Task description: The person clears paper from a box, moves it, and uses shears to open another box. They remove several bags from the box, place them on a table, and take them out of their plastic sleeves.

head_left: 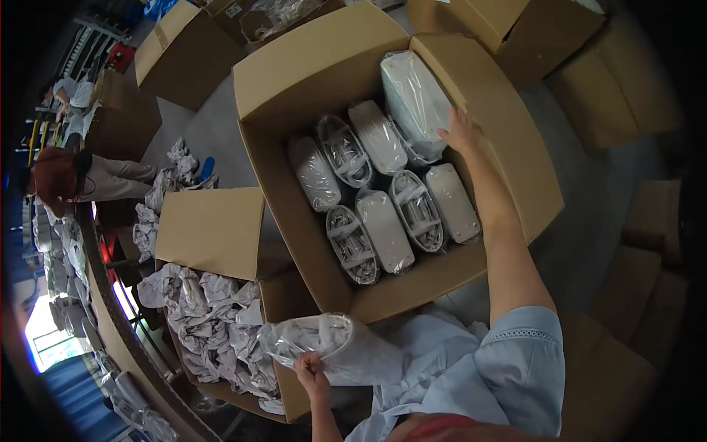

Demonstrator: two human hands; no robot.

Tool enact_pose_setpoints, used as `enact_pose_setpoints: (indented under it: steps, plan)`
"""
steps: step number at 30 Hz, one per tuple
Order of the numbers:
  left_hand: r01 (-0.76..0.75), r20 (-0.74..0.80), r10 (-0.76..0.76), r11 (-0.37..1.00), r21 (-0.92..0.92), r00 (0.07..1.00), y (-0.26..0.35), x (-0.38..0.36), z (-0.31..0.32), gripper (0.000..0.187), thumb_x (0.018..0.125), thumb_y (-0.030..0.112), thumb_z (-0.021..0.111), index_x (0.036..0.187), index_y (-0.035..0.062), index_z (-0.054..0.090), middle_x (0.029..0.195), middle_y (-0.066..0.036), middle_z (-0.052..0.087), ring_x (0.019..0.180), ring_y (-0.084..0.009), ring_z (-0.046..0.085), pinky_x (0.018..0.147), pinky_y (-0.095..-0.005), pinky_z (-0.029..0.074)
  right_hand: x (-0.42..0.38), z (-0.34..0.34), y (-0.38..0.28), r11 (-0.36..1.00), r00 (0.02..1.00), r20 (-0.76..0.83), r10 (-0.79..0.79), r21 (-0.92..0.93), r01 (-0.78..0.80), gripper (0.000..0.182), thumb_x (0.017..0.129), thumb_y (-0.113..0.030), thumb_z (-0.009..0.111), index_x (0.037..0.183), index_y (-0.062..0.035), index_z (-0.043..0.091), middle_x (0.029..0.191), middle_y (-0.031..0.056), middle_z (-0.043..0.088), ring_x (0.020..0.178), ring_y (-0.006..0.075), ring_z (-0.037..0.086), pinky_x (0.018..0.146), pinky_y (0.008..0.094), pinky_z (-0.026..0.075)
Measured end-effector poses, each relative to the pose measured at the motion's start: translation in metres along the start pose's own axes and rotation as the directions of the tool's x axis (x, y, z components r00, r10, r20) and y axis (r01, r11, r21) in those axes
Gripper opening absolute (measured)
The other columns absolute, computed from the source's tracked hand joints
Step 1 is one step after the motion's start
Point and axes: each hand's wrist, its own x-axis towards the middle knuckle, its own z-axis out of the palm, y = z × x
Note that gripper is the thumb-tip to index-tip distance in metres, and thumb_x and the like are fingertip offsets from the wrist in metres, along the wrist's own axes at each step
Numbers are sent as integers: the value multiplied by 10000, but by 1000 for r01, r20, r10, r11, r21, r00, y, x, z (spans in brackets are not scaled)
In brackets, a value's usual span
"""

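A large cardboard box [291,88] stands open before me. Inside, several pale, oval-ended items in clear plastic sit in two rows. Some show a flat base with small studs, like this wrapped item [385,232]; others, like this one [418,210], show an open top with stuffing. My right hand [462,132] reaches in at the right wall, fingers apart, touching the edge of a taller plastic-wrapped item [416,96]. Low in front of my body, my left hand [313,374] grips the plastic of another wrapped, bag-like item [361,355], which lies tilted with its open top leftward.
To the left, a second carton [210,228] is full of crumpled grey paper [213,317]. More paper and a blue object [207,169] lie on the floor. Other cartons [188,55] stand behind and at the right. Two people are at the far left, one bending [62,177].
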Motion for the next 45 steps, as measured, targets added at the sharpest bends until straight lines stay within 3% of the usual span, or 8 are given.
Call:
enact_pose_setpoints:
  steps: [4, 9, 21, 25, 30, 34, 36, 45]
  plan:
    - [43, 63, -47, 996, 74, 997, 11, -40, 11, 162, 832, 145, 478, 733, 17, 485, 707, -111, 500, 683, -270, 465, 662, -344, 373, 6, 43, 19, 970, 962, -152, -225, 58, 236, 268, 769, -287, 574, 916, -63, 566, 987, 139, 549, 928, 309, 514, 781, 383, 431]
    - [456, -93, -569, 737, -499, 817, 15, -94, 0, 231, 857, 253, 511, 731, 61, 484, 669, 21, 438, 634, -79, 398, 582, -237, 333, -23, 5, -14, 900, 937, -98, -334, 263, 348, 249, 822, -250, 509, 743, -15, 519, 729, 172, 550, 697, 359, 530, 595, 433, 410]
    - [-71, -493, -755, 516, -854, 432, 13, -229, -140, 176, 866, 281, 479, 753, 146, 469, 632, 86, 409, 491, -16, 356, 387, -182, 275, -246, -230, -197, 348, 986, -37, -163, 933, 92, 390, 914, -316, 386, 853, 37, 541, 768, 30, 563, 684, 123, 499, 624, 265, 417]
    - [-236, -578, -783, 532, -813, 228, -26, -313, -198, 242, 883, 253, 440, 691, 104, 441, 613, 64, 379, 481, -18, 332, 406, -183, 260, -346, -300, -259, 347, 814, 89, -574, 927, 144, 368, 912, -279, 406, 664, -12, 461, 576, -42, 409, 525, 80, 378, 460, 256, 303]
    - [-11, -943, -333, 943, -333, 9, -79, -424, -262, 246, 888, 197, 418, 710, 30, 452, 735, -29, 455, 632, -122, 420, 574, -255, 344, -464, -352, -375, 13, 414, -424, -805, 686, 727, 407, 910, -251, 423, 562, -59, 335, 522, -55, 272, 478, 72, 242, 425, 251, 198]
    - [332, -994, -61, 939, -89, -96, -90, -497, -303, 222, 860, 186, 458, 707, 25, 469, 741, -97, 495, 668, -234, 451, 622, -298, 364, -516, -363, -449, 63, 497, -475, -727, 674, 736, 412, 909, -266, 430, 560, -75, 325, 526, -45, 278, 491, 75, 255, 446, 239, 213]
    - [425, -994, -12, 903, -57, -106, -106, -524, -319, 209, 850, 179, 468, 708, 26, 471, 744, -104, 497, 665, -236, 449, 620, -299, 365, -535, -363, -487, -75, 698, -422, -579, 880, 470, 433, 904, -324, 432, 554, -89, 334, 537, -26, 311, 521, 85, 295, 483, 236, 255]
    - [510, -893, 52, 835, -207, -448, -160, -617, -375, 287, 872, 251, 481, 709, 16, 463, 756, -66, 497, 681, -148, 439, 615, -247, 345, -689, -336, -657, -187, 684, -167, -710, 981, 46, 483, 884, -428, 420, 544, -91, 354, 540, -9, 327, 538, 97, 323, 575, 255, 321]
